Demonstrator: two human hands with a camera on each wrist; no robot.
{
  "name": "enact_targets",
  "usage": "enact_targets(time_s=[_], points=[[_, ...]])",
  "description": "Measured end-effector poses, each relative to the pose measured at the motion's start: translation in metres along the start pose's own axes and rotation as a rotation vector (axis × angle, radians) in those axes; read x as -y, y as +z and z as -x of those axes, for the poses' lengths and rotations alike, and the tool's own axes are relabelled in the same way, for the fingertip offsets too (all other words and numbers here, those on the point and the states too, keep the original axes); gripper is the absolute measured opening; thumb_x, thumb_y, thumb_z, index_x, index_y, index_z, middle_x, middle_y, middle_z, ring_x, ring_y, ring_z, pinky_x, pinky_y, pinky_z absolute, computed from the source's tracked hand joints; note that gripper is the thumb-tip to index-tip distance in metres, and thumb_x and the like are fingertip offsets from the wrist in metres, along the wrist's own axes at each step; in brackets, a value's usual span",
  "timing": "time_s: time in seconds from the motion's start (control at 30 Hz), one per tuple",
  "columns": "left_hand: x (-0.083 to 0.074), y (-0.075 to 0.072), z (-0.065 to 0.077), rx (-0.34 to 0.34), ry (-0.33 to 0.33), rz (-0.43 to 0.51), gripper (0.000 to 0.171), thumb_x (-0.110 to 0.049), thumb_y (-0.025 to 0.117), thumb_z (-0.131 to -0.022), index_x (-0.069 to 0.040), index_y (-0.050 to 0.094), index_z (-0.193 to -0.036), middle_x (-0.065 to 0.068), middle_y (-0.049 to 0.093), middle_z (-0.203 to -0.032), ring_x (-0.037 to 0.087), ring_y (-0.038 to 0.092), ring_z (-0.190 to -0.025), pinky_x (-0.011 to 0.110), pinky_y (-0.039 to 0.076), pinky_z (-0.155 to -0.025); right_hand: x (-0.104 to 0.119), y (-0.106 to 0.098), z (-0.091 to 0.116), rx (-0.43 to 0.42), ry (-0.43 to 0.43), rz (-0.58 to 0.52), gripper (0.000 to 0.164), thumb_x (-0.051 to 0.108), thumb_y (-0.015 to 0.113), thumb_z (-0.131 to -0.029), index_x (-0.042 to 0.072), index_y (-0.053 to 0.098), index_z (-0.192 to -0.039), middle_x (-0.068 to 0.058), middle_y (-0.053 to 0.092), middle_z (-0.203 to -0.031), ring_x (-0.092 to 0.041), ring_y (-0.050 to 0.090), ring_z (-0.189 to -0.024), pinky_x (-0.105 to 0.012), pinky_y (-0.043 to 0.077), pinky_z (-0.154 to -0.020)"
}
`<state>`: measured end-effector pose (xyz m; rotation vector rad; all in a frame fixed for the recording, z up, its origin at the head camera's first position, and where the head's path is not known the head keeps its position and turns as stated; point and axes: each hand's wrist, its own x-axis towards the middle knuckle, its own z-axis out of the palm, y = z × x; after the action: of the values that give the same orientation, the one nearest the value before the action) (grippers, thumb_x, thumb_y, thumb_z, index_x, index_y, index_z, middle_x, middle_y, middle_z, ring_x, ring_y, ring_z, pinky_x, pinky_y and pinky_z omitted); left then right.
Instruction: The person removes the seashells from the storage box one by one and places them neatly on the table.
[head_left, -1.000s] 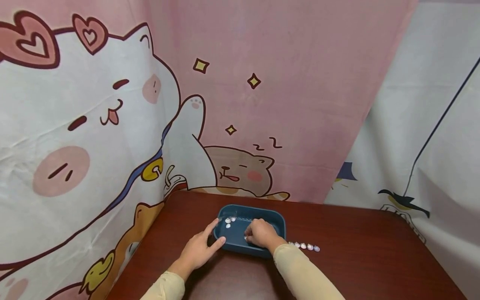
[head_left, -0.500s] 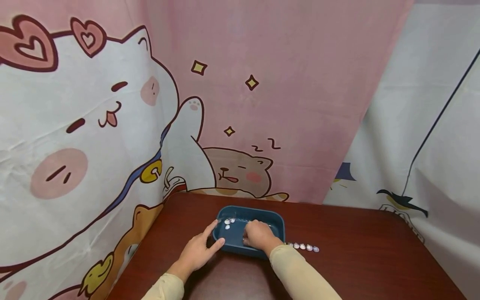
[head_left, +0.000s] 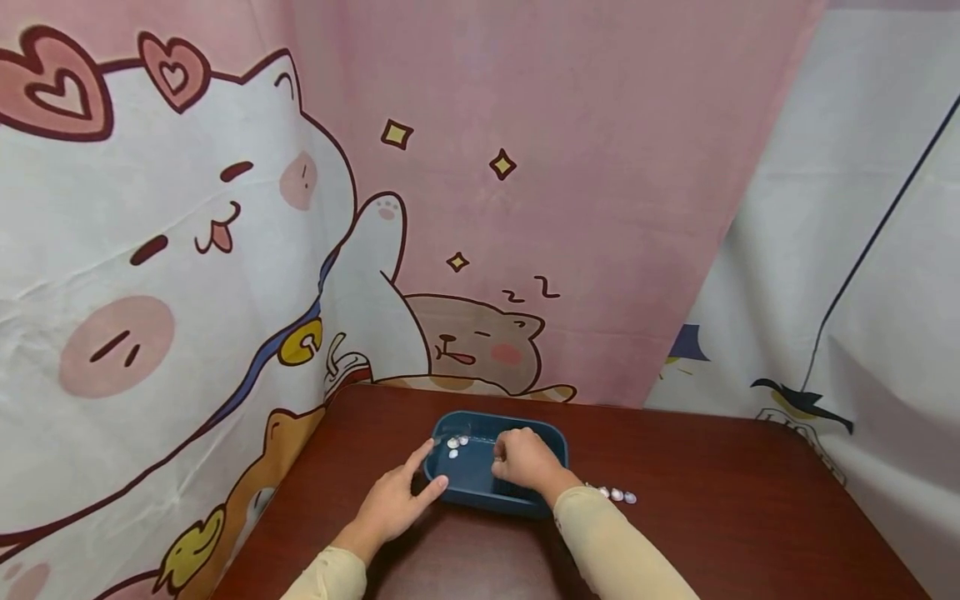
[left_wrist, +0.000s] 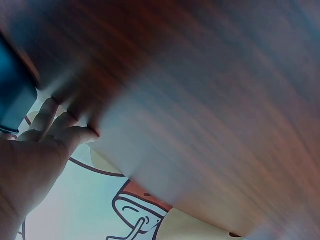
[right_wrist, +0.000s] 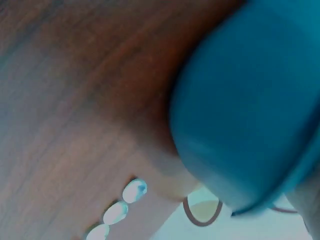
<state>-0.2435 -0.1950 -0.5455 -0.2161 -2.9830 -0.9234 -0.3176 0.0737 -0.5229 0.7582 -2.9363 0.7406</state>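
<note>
Several white pieces [head_left: 453, 443] lie at the tray's [head_left: 487, 501] far left; over its middle the right hand's [head_left: 528, 458] grip is curled, on what I cannot tell. Best lift high, the spread left hand [head_left: 393, 500] steadying the left end, sleeve [head_left: 615, 537] off the row [head_left: 617, 494] right on the desk [head_left: 750, 492].

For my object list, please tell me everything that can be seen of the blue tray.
The tray is dark blue, open on top and rectangular with rounded corners; it looks like plastic. It sits flat on the table, a few white pieces on its floor at left. The left grip is at its left end, apparently touching; the right grip is in or above it, contact unclear.
</note>
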Motion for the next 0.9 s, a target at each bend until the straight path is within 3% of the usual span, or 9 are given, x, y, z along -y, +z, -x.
enact_targets(time_s=[0.13, 0.23, 0.4, 0.5, 0.63, 0.73, 0.9], points=[[0.001, 0.001, 0.001, 0.0, 0.005, -0.001, 0.077, -0.067, 0.059, -0.102, -0.03, 0.039, -0.166, 0.018, 0.068, -0.145, 0.041, 0.066, -0.131, 0.069, 0.051, -0.106, -0.008, -0.022, 0.011, -0.072, -0.032, -0.076, 0.014, 0.014, 0.079, -0.089, 0.009, 0.08, -0.102, 0.001, 0.078, -0.093, -0.009, 0.067, -0.079, -0.04, 0.063, -0.081], [0.002, 0.002, 0.001, -0.003, 0.008, 0.001, 0.077, -0.067, 0.059, -0.102, -0.03, 0.039, -0.166, 0.018, 0.067, -0.147, 0.041, 0.066, -0.132, 0.068, 0.051, -0.107, -0.021, -0.049, 0.024, -0.148, -0.047, -0.083, 0.015, 0.011, 0.079, -0.088, 0.011, 0.081, -0.102, 0.002, 0.079, -0.093, -0.008, 0.069, -0.08, -0.034, 0.062, -0.074], [0.002, -0.001, -0.001, -0.011, 0.022, -0.008, 0.077, -0.066, 0.059, -0.103, -0.03, 0.038, -0.167, 0.019, 0.066, -0.148, 0.041, 0.066, -0.131, 0.067, 0.051, -0.106, -0.076, -0.09, 0.063, -0.225, 0.021, -0.026, 0.013, 0.011, 0.078, -0.084, 0.013, 0.079, -0.097, 0.006, 0.075, -0.086, -0.005, 0.065, -0.077, -0.027, 0.056, -0.069], [0.001, -0.001, -0.002, -0.009, 0.019, -0.02, 0.077, -0.065, 0.059, -0.102, -0.03, 0.037, -0.167, 0.019, 0.066, -0.148, 0.041, 0.066, -0.132, 0.067, 0.051, -0.107, -0.122, -0.101, 0.097, -0.175, 0.097, 0.015, 0.013, 0.012, 0.079, -0.084, 0.011, 0.077, -0.097, 0.005, 0.074, -0.087, -0.008, 0.064, -0.078, -0.029, 0.054, -0.068], [0.001, 0.0, -0.001, -0.004, 0.007, -0.027, 0.077, -0.068, 0.058, -0.102, -0.032, 0.037, -0.167, 0.017, 0.065, -0.149, 0.04, 0.065, -0.133, 0.067, 0.05, -0.108, -0.169, -0.098, 0.135, -0.031, 0.178, 0.024, 0.01, 0.013, 0.081, -0.085, 0.012, 0.076, -0.094, 0.006, 0.072, -0.085, -0.005, 0.059, -0.073, -0.028, 0.05, -0.064], [0.002, 0.001, -0.002, -0.005, 0.007, -0.03, 0.078, -0.069, 0.057, -0.102, -0.032, 0.037, -0.167, 0.017, 0.065, -0.149, 0.041, 0.065, -0.133, 0.068, 0.05, -0.107, -0.188, -0.091, 0.151, 0.03, 0.165, -0.006, 0.008, 0.013, 0.082, -0.086, 0.014, 0.077, -0.093, 0.008, 0.072, -0.084, 0.0, 0.055, -0.071, -0.025, 0.049, -0.062], [0.001, 0.002, -0.001, 0.001, 0.002, -0.017, 0.079, -0.07, 0.057, -0.101, -0.032, 0.037, -0.167, 0.017, 0.065, -0.149, 0.042, 0.065, -0.133, 0.07, 0.05, -0.107, -0.2, -0.083, 0.157, 0.036, 0.11, -0.047, 0.01, 0.015, 0.084, -0.085, 0.015, 0.084, -0.095, 0.007, 0.079, -0.09, 0.002, 0.064, -0.078, -0.024, 0.053, -0.066]])
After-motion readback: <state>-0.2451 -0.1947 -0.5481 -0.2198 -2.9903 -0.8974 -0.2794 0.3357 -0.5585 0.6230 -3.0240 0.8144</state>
